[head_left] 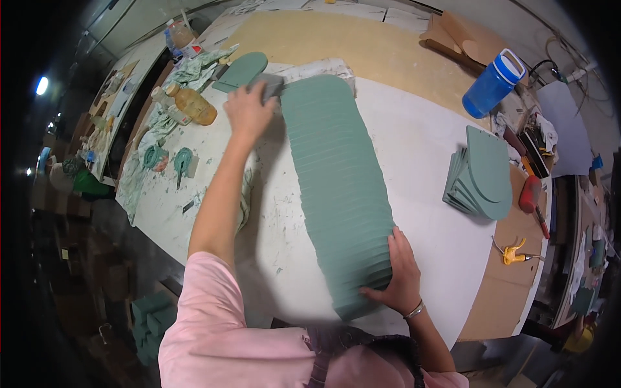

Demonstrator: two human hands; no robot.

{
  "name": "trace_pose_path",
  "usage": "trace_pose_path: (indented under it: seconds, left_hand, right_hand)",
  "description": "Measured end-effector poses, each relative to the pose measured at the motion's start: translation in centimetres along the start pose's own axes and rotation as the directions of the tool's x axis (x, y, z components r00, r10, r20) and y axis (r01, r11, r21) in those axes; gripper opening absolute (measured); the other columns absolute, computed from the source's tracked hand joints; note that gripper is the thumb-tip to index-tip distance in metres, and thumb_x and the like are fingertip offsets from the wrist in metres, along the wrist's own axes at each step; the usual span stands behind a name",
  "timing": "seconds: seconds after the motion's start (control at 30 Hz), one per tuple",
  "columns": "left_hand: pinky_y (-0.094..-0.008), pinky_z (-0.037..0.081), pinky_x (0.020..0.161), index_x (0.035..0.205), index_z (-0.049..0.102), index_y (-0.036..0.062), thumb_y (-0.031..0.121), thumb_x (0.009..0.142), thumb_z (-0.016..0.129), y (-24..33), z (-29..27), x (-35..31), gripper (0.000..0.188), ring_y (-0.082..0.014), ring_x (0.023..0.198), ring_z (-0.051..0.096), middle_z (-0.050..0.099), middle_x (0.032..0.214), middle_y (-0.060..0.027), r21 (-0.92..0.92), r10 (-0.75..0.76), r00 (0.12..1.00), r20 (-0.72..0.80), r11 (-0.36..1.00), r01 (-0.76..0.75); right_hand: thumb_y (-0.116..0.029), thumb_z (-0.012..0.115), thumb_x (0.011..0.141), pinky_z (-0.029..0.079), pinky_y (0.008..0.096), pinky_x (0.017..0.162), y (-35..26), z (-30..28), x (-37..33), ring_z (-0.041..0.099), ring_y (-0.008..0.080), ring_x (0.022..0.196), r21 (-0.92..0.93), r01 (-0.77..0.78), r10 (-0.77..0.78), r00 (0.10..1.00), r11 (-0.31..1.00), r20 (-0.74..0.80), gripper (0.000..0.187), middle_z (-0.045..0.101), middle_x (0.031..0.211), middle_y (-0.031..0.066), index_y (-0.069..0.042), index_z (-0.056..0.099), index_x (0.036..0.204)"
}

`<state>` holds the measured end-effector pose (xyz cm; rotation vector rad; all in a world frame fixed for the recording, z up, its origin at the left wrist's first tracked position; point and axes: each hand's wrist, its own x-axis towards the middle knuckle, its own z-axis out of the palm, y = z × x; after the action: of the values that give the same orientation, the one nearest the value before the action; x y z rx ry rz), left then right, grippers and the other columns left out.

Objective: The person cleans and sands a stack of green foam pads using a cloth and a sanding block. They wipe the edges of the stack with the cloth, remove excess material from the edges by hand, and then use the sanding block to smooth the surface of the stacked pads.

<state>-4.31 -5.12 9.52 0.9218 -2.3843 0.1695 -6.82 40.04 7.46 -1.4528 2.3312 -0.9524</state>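
A long row of overlapping green sheet pieces (336, 168) with a rounded far end runs from the far middle of the white-topped table toward me. My left hand (250, 113) reaches to its far left corner, fingers closed over a grey block (272, 85) that sits beside the row; the hand is slightly blurred. Just beyond it lies a green round-ended piece (247, 69). At the near end, my right hand (401, 271) rests on the row's right edge, with the thumb spread across the top and the fingers stretched along the side.
Fanned green round-ended pieces (485, 174) stand at the right, near a blue bottle (491, 87), a red-handled tool (530, 194) and a yellow tool (514, 252). On the left are an amber bottle (194, 107), a green-smeared container (184, 160) and stained cloths (152, 132).
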Motion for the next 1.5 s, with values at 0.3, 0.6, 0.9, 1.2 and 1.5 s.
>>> trace_pose_path:
  seconds: [0.3, 0.6, 0.9, 1.2, 1.5]
  left_hand:
    - [-0.0463, 0.05, 0.087, 0.122, 0.069, 0.0205, 0.026, 0.077, 0.073, 2.9, -4.4, -5.7, 0.045, -0.0361, 0.1, 0.062, 0.066, 0.113, -0.0147, -0.476, 0.266, 0.963, 0.046, 0.853, -0.213]
    - [-0.0486, 0.046, 0.092, 0.126, 0.068, 0.0236, 0.033, 0.079, 0.075, 7.2, -5.3, -9.1, 0.048, -0.0347, 0.106, 0.058, 0.063, 0.124, -0.0151, -0.307, 0.524, 0.852, -0.008, 0.809, -0.501]
    - [-0.0447, 0.045, 0.104, 0.129, 0.066, 0.032, 0.017, 0.08, 0.076, 9.0, -5.9, -6.5, 0.052, -0.0368, 0.12, 0.053, 0.055, 0.138, -0.0173, -0.431, 0.545, 0.827, 0.139, 0.785, -0.445]
    - [-0.0443, 0.042, 0.106, 0.123, 0.071, 0.0252, 0.009, 0.075, 0.077, 9.7, -9.3, -7.4, 0.052, -0.0372, 0.125, 0.05, 0.056, 0.136, -0.0158, -0.441, 0.54, 0.823, 0.177, 0.791, -0.424]
    - [-0.0453, 0.046, 0.102, 0.121, 0.073, 0.0255, 0.01, 0.073, 0.08, 7.3, -10.1, -7.6, 0.051, -0.0367, 0.116, 0.055, 0.06, 0.132, -0.0165, -0.344, 0.411, 0.866, 0.284, 0.887, -0.308]
  right_hand:
    - [-0.035, 0.09, 0.054, 0.041, 0.0473, 0.11, -0.1, -0.1, -0.4, 0.042, 0.046, 0.137, -0.024, -0.014, 0.013, 0.999, 1.0, -0.032, 0.109, 0.04, 0.15, 0.0287, 0.007, 0.04, 0.142]
    - [-0.038, 0.088, 0.057, 0.041, 0.0455, 0.11, 0.7, -0.1, -0.4, 0.042, 0.0442, 0.137, -0.056, 0.015, -0.019, 0.997, 0.998, -0.075, 0.109, 0.039, 0.152, 0.0273, 0.005, 0.04, 0.145]
    - [-0.043, 0.085, 0.059, 0.041, 0.044, 0.11, 0.7, 0.7, -1.2, 0.041, 0.0407, 0.139, -0.023, 0.001, -0.003, 0.995, 1.0, -0.098, 0.108, 0.038, 0.154, 0.0252, 0.004, 0.04, 0.145]
    - [-0.04, 0.083, 0.063, 0.038, 0.0433, 0.112, 0.8, 0.5, -1.4, 0.038, 0.0398, 0.142, -0.012, -0.008, 0.007, 0.996, 1.0, -0.086, 0.107, 0.034, 0.157, 0.0228, 0.001, 0.035, 0.149]
    - [-0.036, 0.078, 0.077, 0.029, 0.0435, 0.118, 5.8, -1.1, 2.6, 0.029, 0.0418, 0.146, 0.274, -0.079, 0.086, 0.996, 0.959, -0.012, 0.095, 0.026, 0.158, 0.0289, 0.003, 0.033, 0.15]
